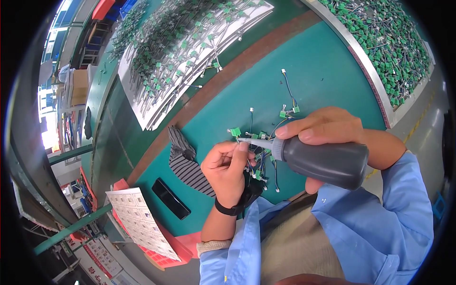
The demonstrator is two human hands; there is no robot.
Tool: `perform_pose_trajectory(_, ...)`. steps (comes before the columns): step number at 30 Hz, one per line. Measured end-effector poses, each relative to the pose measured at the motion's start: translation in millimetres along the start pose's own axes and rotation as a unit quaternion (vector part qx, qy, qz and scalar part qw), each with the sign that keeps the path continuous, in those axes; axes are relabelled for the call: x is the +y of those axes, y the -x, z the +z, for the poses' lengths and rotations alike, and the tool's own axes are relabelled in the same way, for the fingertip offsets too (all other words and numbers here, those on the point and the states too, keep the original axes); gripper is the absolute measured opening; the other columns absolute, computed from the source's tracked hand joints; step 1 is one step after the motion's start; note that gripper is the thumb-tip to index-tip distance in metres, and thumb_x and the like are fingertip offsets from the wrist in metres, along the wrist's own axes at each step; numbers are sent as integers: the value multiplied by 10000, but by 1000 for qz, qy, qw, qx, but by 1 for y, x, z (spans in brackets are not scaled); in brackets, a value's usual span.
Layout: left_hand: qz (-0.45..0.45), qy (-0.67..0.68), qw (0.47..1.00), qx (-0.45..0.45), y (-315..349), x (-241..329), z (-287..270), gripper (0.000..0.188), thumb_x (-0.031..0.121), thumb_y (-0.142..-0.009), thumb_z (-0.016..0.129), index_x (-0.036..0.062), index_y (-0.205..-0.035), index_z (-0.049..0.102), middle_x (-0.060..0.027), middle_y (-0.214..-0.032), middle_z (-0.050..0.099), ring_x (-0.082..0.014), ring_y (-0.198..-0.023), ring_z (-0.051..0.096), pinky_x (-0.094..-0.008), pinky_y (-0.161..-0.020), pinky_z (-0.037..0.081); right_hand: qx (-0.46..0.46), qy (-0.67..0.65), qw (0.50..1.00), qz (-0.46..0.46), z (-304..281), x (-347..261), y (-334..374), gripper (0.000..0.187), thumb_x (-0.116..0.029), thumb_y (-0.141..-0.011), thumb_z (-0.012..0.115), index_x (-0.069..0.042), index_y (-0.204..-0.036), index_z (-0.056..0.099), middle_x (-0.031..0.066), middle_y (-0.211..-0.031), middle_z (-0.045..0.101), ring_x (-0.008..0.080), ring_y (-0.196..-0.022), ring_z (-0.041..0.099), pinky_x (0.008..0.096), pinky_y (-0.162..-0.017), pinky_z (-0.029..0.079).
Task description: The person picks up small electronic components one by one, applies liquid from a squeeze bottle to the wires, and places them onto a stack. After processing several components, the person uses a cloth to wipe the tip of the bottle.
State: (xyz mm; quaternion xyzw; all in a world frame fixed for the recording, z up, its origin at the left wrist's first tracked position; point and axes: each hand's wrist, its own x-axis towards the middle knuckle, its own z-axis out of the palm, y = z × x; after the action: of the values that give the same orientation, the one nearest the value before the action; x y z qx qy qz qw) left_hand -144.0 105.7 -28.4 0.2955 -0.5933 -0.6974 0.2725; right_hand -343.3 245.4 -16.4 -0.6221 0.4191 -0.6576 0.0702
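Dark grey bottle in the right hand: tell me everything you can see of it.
The bottle has a smooth, plastic-looking dark grey body, a lighter grey collar and a pale, tapered nozzle. The right hand holds it tipped over, base rightward, nozzle pointing left. Its tip is at the left hand's fingertips, beside a wired green connector; contact is unclear. Its contents are hidden.

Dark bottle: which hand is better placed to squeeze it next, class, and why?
Probably the right hand: it grips the dark bottle, nozzle near the green connector; the left hand seems busy steadying that connector.
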Motion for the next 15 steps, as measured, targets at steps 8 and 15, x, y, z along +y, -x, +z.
perform_pose_trajectory(8, -1, 1, 1000, 0, 0, 0, 0, 19, -22, -932, 653, -27, -935, 635, -100, -756, 687, -122, -619, 639, -245, -574, 517, -33, -11, 999, 1, -4, 4, 5, 781, -396, -715, 897, 6, -1250, 494, 325, -1152, 653, 351, -929, 726, 383, -727, 613)
perform_pose_trajectory(15, 2, 1, 1000, 7, 0, -1, -1, 20, -29, -930, 653, -30, -943, 638, -102, -758, 687, -122, -620, 639, -244, -572, 517, -38, -4, 999, -5, -6, 5, 3, 785, -401, -717, 895, 9, -1249, 489, 332, -1144, 653, 354, -908, 730, 384, -722, 615)
